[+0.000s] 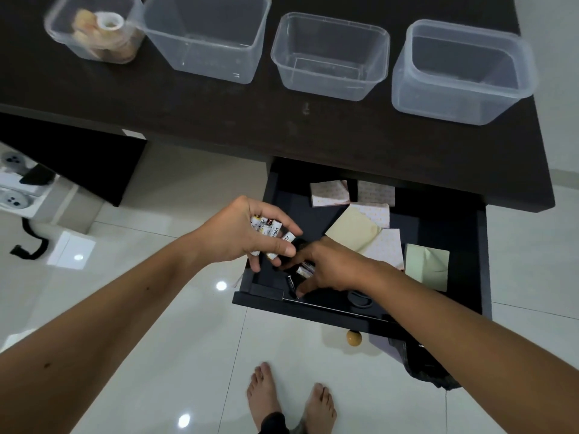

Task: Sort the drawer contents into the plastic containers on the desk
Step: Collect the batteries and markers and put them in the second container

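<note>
Left hand (241,236) clutched overfull batteries (268,230); right hand (326,267) pinched more in drawer (438,214). Risk: adding another could spill handful onto floor.

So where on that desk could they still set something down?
A bare strip of desk runs along the near edge, in front of the four containers. Three containers look empty; the leftmost holds tape rolls. The drawer is crowded: paper pads, batteries, both hands.

Clear glossy plastic containers (330,54)
</note>
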`<act>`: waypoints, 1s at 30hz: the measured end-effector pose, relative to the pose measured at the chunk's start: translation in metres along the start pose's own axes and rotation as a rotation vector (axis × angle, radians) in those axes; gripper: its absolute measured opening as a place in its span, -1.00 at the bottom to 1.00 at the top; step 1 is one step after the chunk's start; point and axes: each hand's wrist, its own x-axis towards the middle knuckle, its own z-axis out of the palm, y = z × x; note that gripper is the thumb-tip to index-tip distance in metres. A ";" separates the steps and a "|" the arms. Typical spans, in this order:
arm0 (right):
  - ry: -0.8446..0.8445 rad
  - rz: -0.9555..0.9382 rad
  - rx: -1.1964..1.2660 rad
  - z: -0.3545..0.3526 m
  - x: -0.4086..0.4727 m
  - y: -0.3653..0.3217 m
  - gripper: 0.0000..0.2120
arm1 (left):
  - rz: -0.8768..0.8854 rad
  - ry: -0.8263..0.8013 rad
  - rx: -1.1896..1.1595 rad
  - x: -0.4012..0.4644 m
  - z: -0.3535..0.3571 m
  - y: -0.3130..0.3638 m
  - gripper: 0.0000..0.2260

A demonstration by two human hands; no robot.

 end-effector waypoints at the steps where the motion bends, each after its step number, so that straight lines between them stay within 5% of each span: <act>1: -0.001 -0.013 -0.026 0.001 0.001 0.000 -0.45 | -0.003 -0.003 -0.005 0.000 0.000 -0.001 -0.75; 13: 0.015 -0.152 -0.071 0.005 -0.008 0.006 -0.82 | -0.015 0.009 -0.036 0.003 -0.001 -0.002 -0.76; 20: 0.020 0.093 0.424 -0.039 -0.057 0.026 -0.80 | -0.016 -0.029 0.036 0.009 0.014 0.002 -0.82; 24: -0.080 0.183 0.483 -0.059 -0.094 0.038 -0.77 | -0.013 -0.094 0.147 0.018 0.031 0.002 -0.86; 30: 0.042 0.336 0.587 -0.075 -0.130 0.054 -0.82 | 0.001 -0.094 0.392 0.031 0.045 0.000 -0.83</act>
